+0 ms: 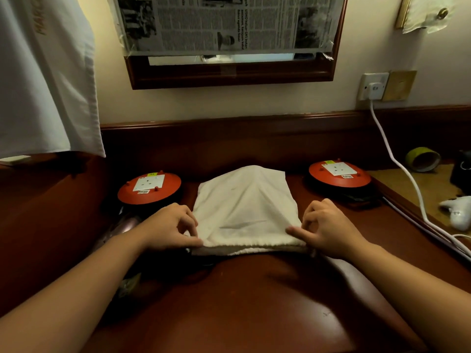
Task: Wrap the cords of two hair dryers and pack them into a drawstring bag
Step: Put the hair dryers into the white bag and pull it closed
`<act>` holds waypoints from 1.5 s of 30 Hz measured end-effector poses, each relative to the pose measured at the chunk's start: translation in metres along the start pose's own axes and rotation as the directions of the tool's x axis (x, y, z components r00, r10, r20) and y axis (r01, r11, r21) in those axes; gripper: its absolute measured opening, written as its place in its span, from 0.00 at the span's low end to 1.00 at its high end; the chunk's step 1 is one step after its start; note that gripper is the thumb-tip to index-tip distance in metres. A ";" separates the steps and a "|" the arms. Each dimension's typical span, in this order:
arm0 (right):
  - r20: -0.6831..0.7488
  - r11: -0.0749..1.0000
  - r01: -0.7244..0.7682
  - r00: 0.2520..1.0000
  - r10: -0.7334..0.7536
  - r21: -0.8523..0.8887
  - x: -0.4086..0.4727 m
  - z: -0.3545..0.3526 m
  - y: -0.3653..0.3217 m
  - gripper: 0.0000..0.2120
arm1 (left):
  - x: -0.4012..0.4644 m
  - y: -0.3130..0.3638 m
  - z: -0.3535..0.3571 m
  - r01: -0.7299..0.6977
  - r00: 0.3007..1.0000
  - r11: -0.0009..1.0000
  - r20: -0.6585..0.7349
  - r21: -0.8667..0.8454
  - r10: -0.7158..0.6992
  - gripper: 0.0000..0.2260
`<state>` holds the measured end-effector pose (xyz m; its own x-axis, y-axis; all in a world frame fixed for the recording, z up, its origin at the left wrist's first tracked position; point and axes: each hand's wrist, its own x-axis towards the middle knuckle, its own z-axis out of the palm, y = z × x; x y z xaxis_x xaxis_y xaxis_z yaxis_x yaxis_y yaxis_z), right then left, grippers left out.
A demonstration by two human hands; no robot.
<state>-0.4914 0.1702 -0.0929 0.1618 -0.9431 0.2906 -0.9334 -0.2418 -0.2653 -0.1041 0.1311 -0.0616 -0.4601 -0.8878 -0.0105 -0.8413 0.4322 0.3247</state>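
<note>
Bag (pixel 244 207) of white cloth, flat in mid-desk (pixel 254 301) with its gathered mouth nearest, pinched at the left corner by the left hand (pixel 169 226) and at the right corner by the right hand (pixel 328 229). Likely to slide or open lopsided on the glossy wood if one pinch slips, leaving the mouth too narrow for packing. By count: one bag, two hands, two red cord reels (pixel 149 188) (one each side), one white plugged-in cable (pixel 397 161), one tape roll (pixel 423 159); possibly one pinkish dryer (pixel 125 225) under the left wrist, no second in view.
</note>
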 end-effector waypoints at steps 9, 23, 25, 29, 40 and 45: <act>-0.045 0.589 -0.069 0.983 0.177 0.805 0.066 0.033 -0.092 0.26 | 0.096 0.053 0.020 0.135 0.911 0.862 -0.282 -0.488 -0.302 0.38; 0.246 0.167 -0.319 0.904 0.348 0.933 0.126 0.119 -0.067 0.41 | 0.212 0.033 0.090 0.367 0.854 0.858 -0.235 -0.359 -0.463 0.28; 0.233 0.244 -0.328 0.907 0.351 0.913 0.124 0.117 -0.068 0.40 | 0.207 0.020 0.096 0.408 0.824 0.799 -0.198 -0.442 -0.531 0.32; 0.128 0.518 -0.269 0.948 0.290 0.812 0.111 0.115 -0.078 0.39 | 0.215 0.009 0.099 0.512 0.800 0.808 -0.182 -0.291 -0.572 0.29; -0.083 0.765 -0.138 0.967 0.242 0.629 0.103 0.108 -0.083 0.42 | 0.204 0.020 0.107 0.267 0.683 0.855 -0.538 -0.444 -0.493 0.18; -0.049 0.689 -0.126 0.972 0.228 0.714 0.108 0.103 -0.081 0.38 | 0.207 0.019 0.110 0.370 0.879 0.871 -0.183 -0.322 -0.441 0.35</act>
<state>-0.3655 0.0645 -0.1344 -0.0715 -0.9610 0.2670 -0.4350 -0.2108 -0.8754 -0.2463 -0.0271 -0.1620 0.0181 -0.9996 0.0207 -0.8119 -0.0027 0.5838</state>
